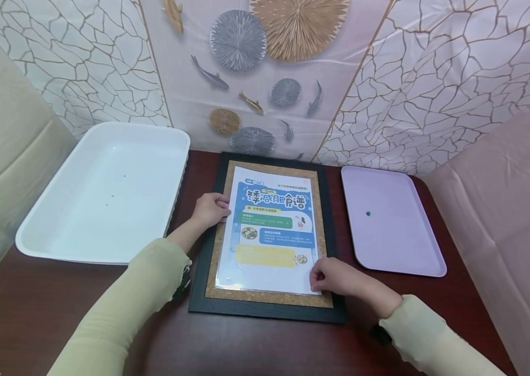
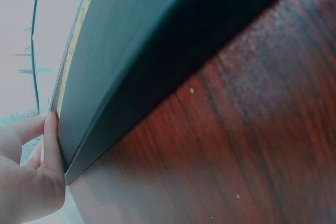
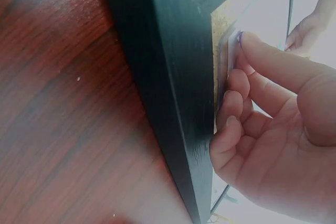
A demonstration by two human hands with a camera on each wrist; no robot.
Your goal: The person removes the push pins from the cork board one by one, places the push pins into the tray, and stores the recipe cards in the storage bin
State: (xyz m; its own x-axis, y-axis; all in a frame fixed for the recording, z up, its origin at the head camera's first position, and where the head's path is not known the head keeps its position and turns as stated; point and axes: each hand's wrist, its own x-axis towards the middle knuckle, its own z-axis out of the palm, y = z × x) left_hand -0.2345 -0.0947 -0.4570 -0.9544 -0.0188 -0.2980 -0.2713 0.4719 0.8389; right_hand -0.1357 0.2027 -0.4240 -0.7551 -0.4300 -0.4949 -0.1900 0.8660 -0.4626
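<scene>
A laminated poster (image 1: 269, 235) with blue, green and yellow print lies on a black-framed corkboard (image 1: 265, 309). At the poster's left edge, my left hand (image 1: 211, 210) holds the sheet between thumb and fingertips, also visible in the left wrist view. My right hand (image 1: 335, 277) is at the poster's lower right corner, its fingers curled against the edge. In the right wrist view, the thumb of this hand (image 3: 273, 103) pinches a small purple thumbtack (image 3: 240, 36) at the corner; most of the tack is hidden.
To the left stands a large white tray (image 1: 177, 177) with a few tiny specks in it. A lilac tray (image 1: 401, 250) on the right bears one small green tack (image 1: 368, 213). Patterned cloth (image 1: 128, 62) hangs behind the dark wooden table (image 1: 227, 344).
</scene>
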